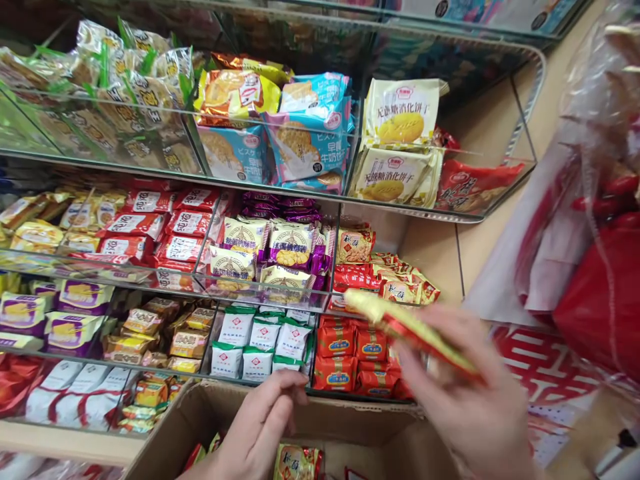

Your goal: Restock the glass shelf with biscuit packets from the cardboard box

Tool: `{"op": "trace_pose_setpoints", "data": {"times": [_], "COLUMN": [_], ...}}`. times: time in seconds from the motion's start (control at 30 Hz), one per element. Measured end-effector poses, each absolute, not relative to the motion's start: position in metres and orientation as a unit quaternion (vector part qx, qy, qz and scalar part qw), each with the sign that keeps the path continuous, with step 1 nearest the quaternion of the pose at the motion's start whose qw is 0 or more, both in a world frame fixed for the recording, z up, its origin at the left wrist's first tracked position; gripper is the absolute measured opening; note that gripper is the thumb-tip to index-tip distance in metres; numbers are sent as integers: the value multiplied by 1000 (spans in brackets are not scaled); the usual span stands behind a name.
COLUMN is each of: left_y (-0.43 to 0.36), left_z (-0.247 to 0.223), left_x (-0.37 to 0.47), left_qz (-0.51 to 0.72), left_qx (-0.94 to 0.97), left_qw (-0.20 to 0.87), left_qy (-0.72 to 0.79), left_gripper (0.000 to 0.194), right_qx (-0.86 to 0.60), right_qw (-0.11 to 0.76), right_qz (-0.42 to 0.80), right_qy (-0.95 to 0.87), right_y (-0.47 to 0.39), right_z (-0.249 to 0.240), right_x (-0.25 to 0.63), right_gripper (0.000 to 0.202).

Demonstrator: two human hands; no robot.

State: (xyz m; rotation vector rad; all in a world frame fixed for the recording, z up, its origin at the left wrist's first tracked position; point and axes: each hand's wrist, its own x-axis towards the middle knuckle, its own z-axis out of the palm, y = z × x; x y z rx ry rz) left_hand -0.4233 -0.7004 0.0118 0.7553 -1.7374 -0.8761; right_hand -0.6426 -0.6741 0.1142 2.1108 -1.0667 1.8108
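Note:
My right hand point(465, 393) is closed around a red and yellow biscuit packet point(415, 330), seen edge-on and blurred in front of the shelf's right side. Just behind the packet, a shelf compartment holds similar red and yellow biscuit packets point(400, 288). My left hand point(265, 420) hovers over a cardboard box point(360, 417), its fingers loosely curled and the thumb apart from them. Nothing shows in it. Down in the box lie more biscuit packets point(299, 461), partly covered by the left hand and cut off by the frame.
Tiered shelves with clear dividers and a clear front lip point(270, 297) hold many wrapped snacks. Beside the packets' compartment are cream biscuit packs point(291, 245); below sit red packs point(336, 341). The upper shelf's rounded corner point(520, 173) juts out. Plastic-wrapped red goods point(605, 287) hang at right.

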Motion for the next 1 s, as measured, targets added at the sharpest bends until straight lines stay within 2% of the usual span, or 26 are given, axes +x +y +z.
{"op": "trace_pose_setpoints", "data": {"times": [0.07,0.13,0.3,0.37,0.53,0.67,1.0], "left_y": [-704,-707,-714,-715,-714,-712,-712], "left_z": [14,16,14,12,12,16,13], "left_x": [-421,-420,-419,-417,-416,-418,-418], "left_qz": [-314,-288,-226,-201,-191,-183,-129], "left_qx": [326,347,364,356,356,357,346], "left_qw": [464,430,354,349,334,304,265], "left_qy": [-761,-782,-831,-843,-852,-864,-890], "left_gripper": [25,24,26,25,25,25,29], "right_qx": [722,760,837,854,842,850,812], "right_qw": [235,281,221,202,159,143,134], "right_qz": [542,454,270,212,214,190,179], "right_qy": [-361,-371,-421,-431,-469,-470,-539], "right_y": [-693,-720,-791,-811,-836,-839,-828], "right_z": [148,176,213,218,210,195,211], "right_x": [-662,-673,-666,-658,-647,-648,-636], "right_gripper": [44,40,34,38,53,78,80]}}
